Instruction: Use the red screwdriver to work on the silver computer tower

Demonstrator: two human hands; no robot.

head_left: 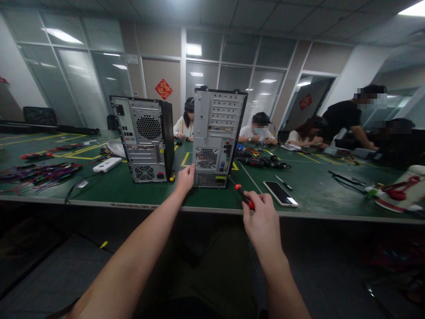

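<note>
A grey metal computer case (212,133) stands upright on the green table, its rear panel with vents and ports facing me. At its lower left edge my left hand (186,178) grips the side, thumb on the near corner and the other fingers mostly hidden. My right hand (262,212) is closed around the red and black handle of a screwdriver (239,190). The thin shaft points up and left, its tip close to the case's lower right edge; whether they touch I cannot tell. To the left stands a second computer case (144,141), also rear side toward me.
A phone (280,194) and a small pen-like tool (283,182) lie right of my right hand. Leftward are a white power strip (107,165) and bundled wires (40,175). Black cables (262,160) lie behind, and a white container (401,190) is far right. Several people sit or stand across the table.
</note>
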